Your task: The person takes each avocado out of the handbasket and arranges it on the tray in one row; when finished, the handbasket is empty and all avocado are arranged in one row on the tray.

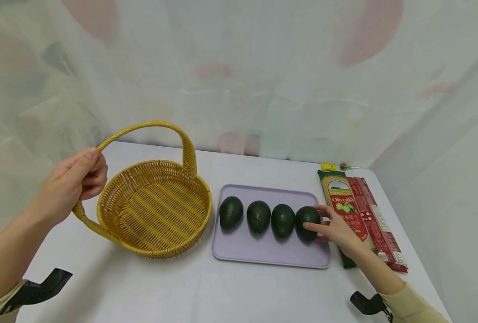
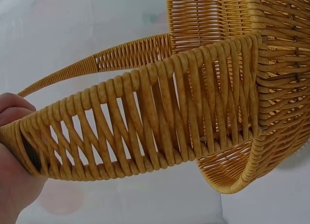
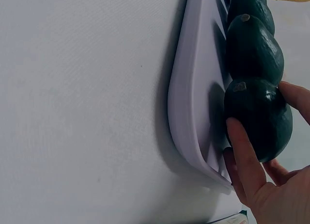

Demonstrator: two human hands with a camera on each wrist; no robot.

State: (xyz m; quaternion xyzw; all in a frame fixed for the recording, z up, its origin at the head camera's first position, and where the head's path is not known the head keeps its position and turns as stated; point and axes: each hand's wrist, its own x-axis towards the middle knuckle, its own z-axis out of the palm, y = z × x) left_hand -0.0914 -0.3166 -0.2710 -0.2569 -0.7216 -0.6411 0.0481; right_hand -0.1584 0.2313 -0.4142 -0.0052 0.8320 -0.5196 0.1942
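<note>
My left hand (image 1: 75, 181) grips the arched handle (image 1: 188, 154) of a round yellow-brown wicker basket (image 1: 158, 213). The basket is tipped toward me, so its woven floor shows. In the left wrist view, the wide woven band of the handle (image 2: 145, 112) runs from the hand to the basket wall. On a pale purple tray (image 1: 255, 253), several dark green avocados stand in a row. My right hand (image 1: 337, 229) holds the rightmost avocado (image 1: 306, 220) between thumb and fingers; it appears to be at the tray's surface. In the right wrist view, fingertips touch this avocado (image 3: 256, 117) on both sides.
Right of the tray lie a green-and-red food packet (image 1: 345, 202) and a red packet (image 1: 378, 220). Behind them are a yellow packet (image 1: 328, 167) and a small wrapped item (image 1: 344, 166). A patterned curtain (image 1: 231, 89) hangs behind the white table (image 1: 174, 291).
</note>
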